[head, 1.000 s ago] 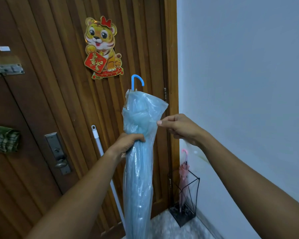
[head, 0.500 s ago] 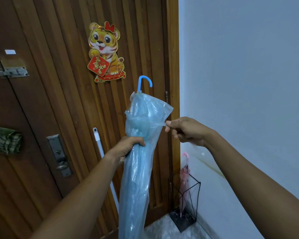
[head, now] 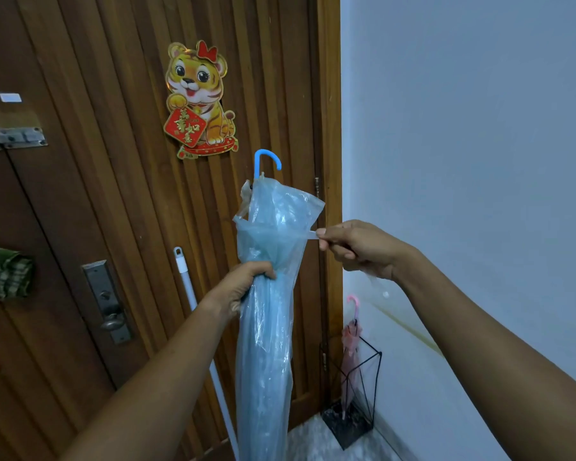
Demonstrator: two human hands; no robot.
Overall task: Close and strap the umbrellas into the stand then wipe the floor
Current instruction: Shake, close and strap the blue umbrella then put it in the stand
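Observation:
I hold a folded, translucent blue umbrella (head: pixel 266 344) upright before the door, its blue hook handle (head: pixel 267 160) at the top. My left hand (head: pixel 243 287) is wrapped round the gathered canopy at mid height. My right hand (head: pixel 356 249) pinches the umbrella's thin strap (head: pixel 308 235), stretched taut to the right of the canopy. A black wire umbrella stand (head: pixel 354 394) sits in the corner on the floor, with a closed pink umbrella (head: pixel 350 347) standing in it.
A white mop pole (head: pixel 197 321) leans against the wooden door (head: pixel 113 194) just left of the umbrella. The door carries a metal handle plate (head: pixel 108 302) and a tiger decoration (head: pixel 198 101). A pale wall (head: pixel 463 161) runs along the right. Speckled floor (head: pixel 313 440) shows below.
My right hand has drawn the strap out to the right, away from the canopy. The umbrella and both hands sit slightly lower and further right in view.

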